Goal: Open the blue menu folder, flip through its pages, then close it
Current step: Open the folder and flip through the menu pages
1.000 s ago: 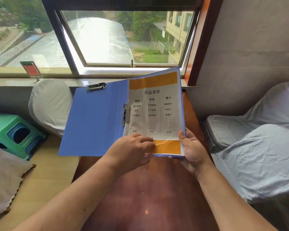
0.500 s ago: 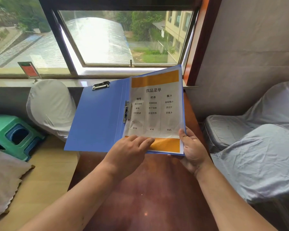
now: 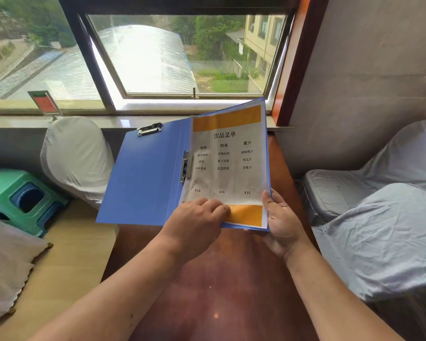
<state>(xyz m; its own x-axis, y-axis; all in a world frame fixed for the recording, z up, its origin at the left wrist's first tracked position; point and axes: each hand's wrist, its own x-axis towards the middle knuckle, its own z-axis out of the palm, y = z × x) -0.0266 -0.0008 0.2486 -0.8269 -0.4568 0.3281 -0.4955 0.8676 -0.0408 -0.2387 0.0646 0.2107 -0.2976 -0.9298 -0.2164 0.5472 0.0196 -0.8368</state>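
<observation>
The blue menu folder (image 3: pixel 145 178) is held open above a dark red-brown table (image 3: pixel 219 279). Its left cover is spread flat to the left, with a metal clip at the top edge. On its right half lies a white menu page (image 3: pixel 228 166) with orange bands at top and bottom and three columns of printed text. My right hand (image 3: pixel 282 222) grips the folder's lower right corner, thumb on the page edge. My left hand (image 3: pixel 197 225) rests on the page's lower edge with its fingertips pinching the paper at the bottom.
White-covered chairs stand at the right (image 3: pixel 379 230) and beyond the folder at the left (image 3: pixel 76 158). A green plastic stool (image 3: pixel 17 198) sits on the wooden floor at the left. A window with a stone sill (image 3: pixel 59 120) lies straight ahead.
The folder has drifted slightly right and up in view. My left hand's fingers have closed on the page's bottom edge. My right hand's grip has held.
</observation>
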